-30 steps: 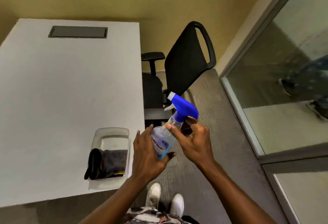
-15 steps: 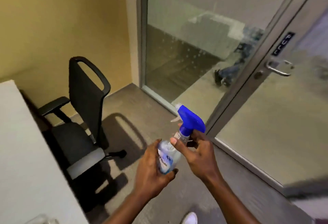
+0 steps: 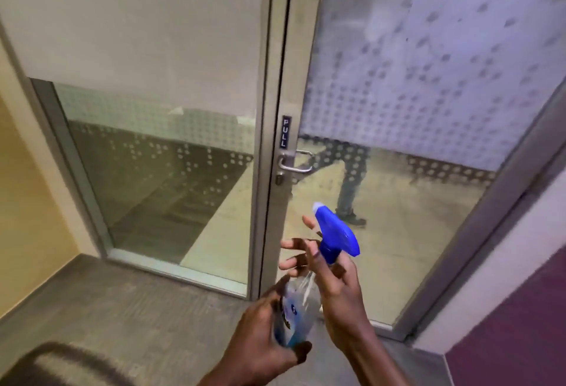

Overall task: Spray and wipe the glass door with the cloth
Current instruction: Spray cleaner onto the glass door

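A clear spray bottle [image 3: 301,303] with a blue trigger head [image 3: 335,237] is held in front of me, nozzle aimed up towards the glass door [image 3: 413,85]. My left hand [image 3: 263,342] cups the bottle's body from below. My right hand [image 3: 333,290] wraps the neck just under the blue head, fingers spread past the trigger. The door has frosted dotted glass above and plain glass below, with a metal lever handle [image 3: 294,162] and a "PULL" label [image 3: 285,132]. No cloth is in view.
A fixed glass panel [image 3: 159,171] stands left of the door in a metal frame. Behind the door glass a person's legs [image 3: 349,183] are visible. A yellow wall is at the left, a purple wall [image 3: 514,324] at the right. Dark chair top [image 3: 61,364] at the bottom left.
My view has swung right from the table and chair to face the door squarely. Both hands stayed on the bottle, and my right fingers have opened out around the trigger.
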Action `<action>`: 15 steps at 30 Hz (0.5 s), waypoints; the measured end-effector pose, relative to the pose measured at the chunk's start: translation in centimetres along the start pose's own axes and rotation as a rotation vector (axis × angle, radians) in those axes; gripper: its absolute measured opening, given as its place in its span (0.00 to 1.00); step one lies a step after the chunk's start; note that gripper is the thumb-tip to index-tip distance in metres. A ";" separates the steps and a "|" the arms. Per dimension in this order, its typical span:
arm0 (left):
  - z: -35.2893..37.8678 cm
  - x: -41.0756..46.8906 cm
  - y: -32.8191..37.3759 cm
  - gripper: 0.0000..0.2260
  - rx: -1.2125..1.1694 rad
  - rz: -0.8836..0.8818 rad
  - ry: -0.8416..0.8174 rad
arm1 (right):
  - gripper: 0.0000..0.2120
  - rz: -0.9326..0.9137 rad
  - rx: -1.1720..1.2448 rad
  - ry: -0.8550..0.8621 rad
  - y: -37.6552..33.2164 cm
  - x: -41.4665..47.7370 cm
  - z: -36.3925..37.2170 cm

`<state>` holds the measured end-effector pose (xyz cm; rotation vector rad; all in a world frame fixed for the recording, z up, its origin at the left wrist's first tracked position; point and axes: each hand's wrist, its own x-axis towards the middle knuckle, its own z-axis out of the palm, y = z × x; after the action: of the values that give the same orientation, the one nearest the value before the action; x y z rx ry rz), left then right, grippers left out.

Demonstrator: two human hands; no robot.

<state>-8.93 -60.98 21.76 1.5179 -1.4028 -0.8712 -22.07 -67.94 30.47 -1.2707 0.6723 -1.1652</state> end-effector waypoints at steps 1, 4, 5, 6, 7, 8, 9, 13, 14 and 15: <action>0.8 1.5 0.8 0.45 -0.014 0.022 -0.032 | 0.21 -0.016 0.000 0.013 -0.6 0.9 -1.5; 2.8 5.5 2.2 0.51 -0.038 0.145 -0.075 | 0.34 -0.071 -0.015 0.032 -2.4 3.3 -5.6; 3.4 7.2 2.0 0.61 -0.120 0.146 -0.057 | 0.37 -0.094 -0.022 0.045 -3.1 4.2 -6.9; 4.1 9.5 2.7 0.65 -0.148 0.151 -0.082 | 0.39 -0.116 -0.030 0.059 -3.8 5.1 -8.1; 4.6 11.3 4.0 0.60 -0.095 0.205 -0.114 | 0.40 -0.142 -0.034 0.075 -4.5 6.1 -9.2; 5.2 12.8 5.7 0.51 -0.024 0.224 -0.146 | 0.40 -0.169 -0.039 0.092 -5.4 7.3 -10.1; 5.4 14.1 6.8 0.44 0.009 0.241 -0.173 | 0.40 -0.195 -0.046 0.113 -6.3 8.3 -10.7; 5.8 20.2 10.8 0.39 0.092 0.317 -0.200 | 0.42 -0.294 -0.090 0.204 -10.6 13.7 -12.6; 5.8 21.5 11.8 0.39 0.088 0.332 -0.197 | 0.42 -0.309 -0.097 0.213 -11.6 15.0 -12.9; 5.6 22.9 12.7 0.38 0.078 0.343 -0.210 | 0.40 -0.328 -0.093 0.218 -12.6 16.4 -13.1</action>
<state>-16.21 -84.26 32.85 1.2156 -1.8046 -0.7843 -32.12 -86.52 42.74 -1.3788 0.6998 -1.5737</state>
